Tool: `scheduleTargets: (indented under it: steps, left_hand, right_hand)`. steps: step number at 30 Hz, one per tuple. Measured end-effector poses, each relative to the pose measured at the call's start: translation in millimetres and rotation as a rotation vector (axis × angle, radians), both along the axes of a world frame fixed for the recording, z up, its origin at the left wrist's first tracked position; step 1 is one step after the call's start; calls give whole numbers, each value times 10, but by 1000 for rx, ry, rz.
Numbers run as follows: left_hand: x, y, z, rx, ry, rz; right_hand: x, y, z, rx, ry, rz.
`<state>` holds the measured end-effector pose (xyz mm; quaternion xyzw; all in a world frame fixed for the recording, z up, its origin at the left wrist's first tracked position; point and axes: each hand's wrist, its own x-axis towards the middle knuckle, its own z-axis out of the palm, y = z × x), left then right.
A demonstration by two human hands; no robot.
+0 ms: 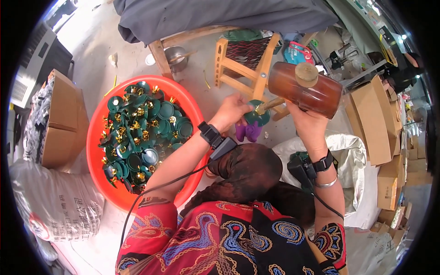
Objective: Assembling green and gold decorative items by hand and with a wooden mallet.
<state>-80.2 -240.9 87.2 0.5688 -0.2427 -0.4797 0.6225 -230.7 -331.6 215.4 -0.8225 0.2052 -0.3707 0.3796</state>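
Your left hand [233,112] pinches the near-left edge of a green disc [263,120] with gold-coloured metal at its middle, out in front of you, to the right of the big red basin [196,109]. Just below the disc shows a purple thing [250,133] whose kind you cannot make out. Your right hand [308,126] is closed up against the underside of a brown mallet [316,95] — its fingers are mostly hidden, so how they wrap cannot be told. A wooden rod [273,104] reaches from beneath the mallet head toward the disc's middle; whether it touches is unclear. Beyond the disc stands a wooden frame [260,87]. The basin on your left holds a heap of green pieces [166,111], many with gold-coloured prongs — and an open white sack [360,153] sits beside your right forearm
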Motion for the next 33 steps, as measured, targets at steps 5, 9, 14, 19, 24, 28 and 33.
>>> scheduleTargets:
  steps: [5, 9, 14, 19, 24, 28, 33]
  left_hand:
    - [-19, 39, 7, -194, -808, 330]
    - [-92, -66, 230, -527, -1045, 317]
    - [-116, -59, 129, -236, -789, -165]
    - [-80, 42, 134, -236, -720, -107]
    - [-93, -8, 175, -239, -780, -130]
    - [-81, -20, 100, -228, -963, -143]
    - [-125, -18, 182, -255, -765, -156]
  right_hand:
    - [83, 37, 128, -223, 169, 22]
    - [142, -40, 115, -355, 117, 39]
    - [67, -2, 545, -88, 329, 98]
    - [-93, -33, 1533, -280, 249, -155]
    - [-296, -57, 1287, -578, 380, -321]
    - [-161, -115, 987, -277, 465, 11]
    - [16, -7, 717, -128, 33, 114]
